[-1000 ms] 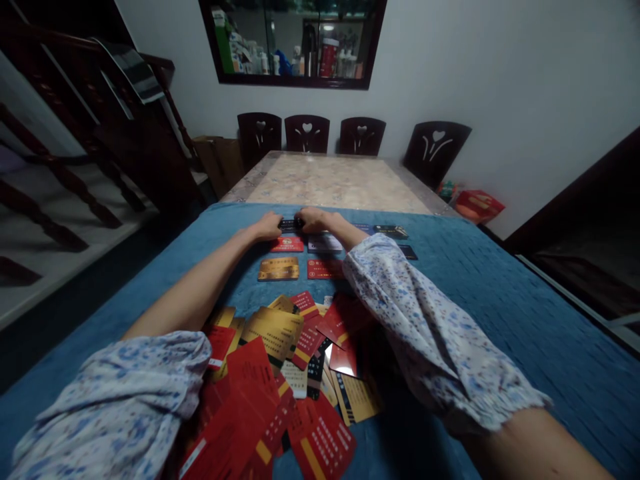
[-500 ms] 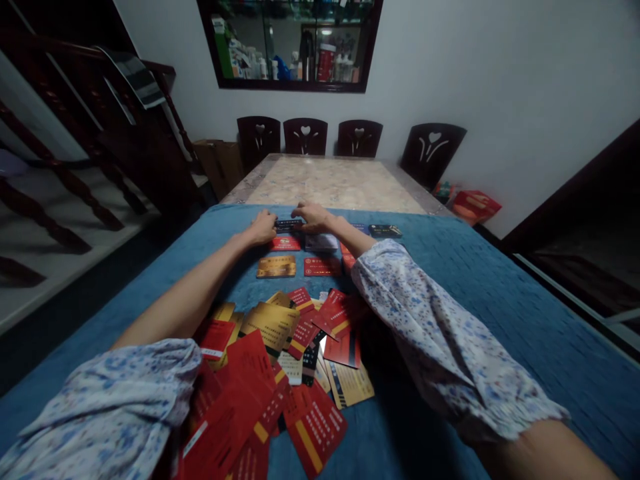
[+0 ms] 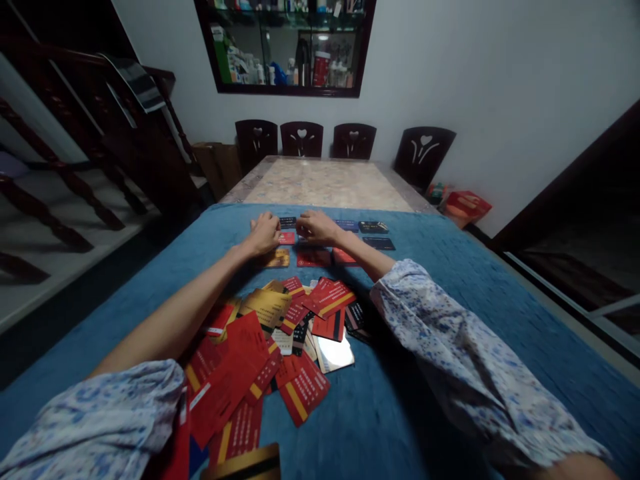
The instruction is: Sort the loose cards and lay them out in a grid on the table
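My left hand (image 3: 265, 235) rests at the left end of a red card (image 3: 287, 238), its fingers bent but apart. Facing it, my right hand (image 3: 316, 228) hovers low over the same row, fingers curled and loose, covering most of a grey card. Beyond them lies a black card (image 3: 287, 223). A gold card (image 3: 278, 258) and a dark red card (image 3: 313, 258) form the row closer to me. Whether the fingertips touch the cards is hard to see. Between my forearms spreads a loose pile of red, gold and black cards (image 3: 270, 307).
Right of my hands lie a blue card (image 3: 347, 226), a black card with a pale design (image 3: 373, 227) and a dark blue card (image 3: 379, 244). A blue cloth (image 3: 450, 280) covers the near table. Dark chairs (image 3: 354, 141) stand at the far end.
Both hands have drawn back from the black card towards the row with the red card. My right hand has come down over the grey card. The view has shifted slightly.
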Motion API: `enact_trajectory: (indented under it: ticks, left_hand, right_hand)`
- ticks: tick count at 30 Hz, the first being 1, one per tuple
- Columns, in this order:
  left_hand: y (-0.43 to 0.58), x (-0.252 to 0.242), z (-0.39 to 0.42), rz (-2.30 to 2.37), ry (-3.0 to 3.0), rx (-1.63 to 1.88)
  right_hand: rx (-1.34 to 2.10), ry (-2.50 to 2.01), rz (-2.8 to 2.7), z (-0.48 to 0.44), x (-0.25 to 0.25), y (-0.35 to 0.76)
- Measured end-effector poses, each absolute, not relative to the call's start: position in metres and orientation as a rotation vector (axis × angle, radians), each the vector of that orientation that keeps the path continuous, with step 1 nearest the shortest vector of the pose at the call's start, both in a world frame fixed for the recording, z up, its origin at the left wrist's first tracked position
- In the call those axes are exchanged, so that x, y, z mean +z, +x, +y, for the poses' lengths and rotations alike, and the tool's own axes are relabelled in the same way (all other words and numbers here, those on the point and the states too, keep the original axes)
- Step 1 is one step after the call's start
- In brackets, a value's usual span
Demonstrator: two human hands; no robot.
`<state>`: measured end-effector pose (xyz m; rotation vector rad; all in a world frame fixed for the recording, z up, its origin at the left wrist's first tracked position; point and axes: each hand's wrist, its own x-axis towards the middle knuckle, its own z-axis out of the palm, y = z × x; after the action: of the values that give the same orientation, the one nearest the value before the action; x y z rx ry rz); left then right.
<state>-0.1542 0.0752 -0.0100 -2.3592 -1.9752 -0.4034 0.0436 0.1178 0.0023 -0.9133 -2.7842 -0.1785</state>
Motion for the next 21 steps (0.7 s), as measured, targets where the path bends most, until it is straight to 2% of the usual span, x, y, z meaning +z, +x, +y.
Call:
enact_trajectory:
  ticks: [21]
  left_hand:
    - [-0.111, -0.014, -0.011, -1.821, -2.465, -0.557]
  right_hand:
    - [-0.09, -0.713, -2.678, 0.051, -0.027, 0.114]
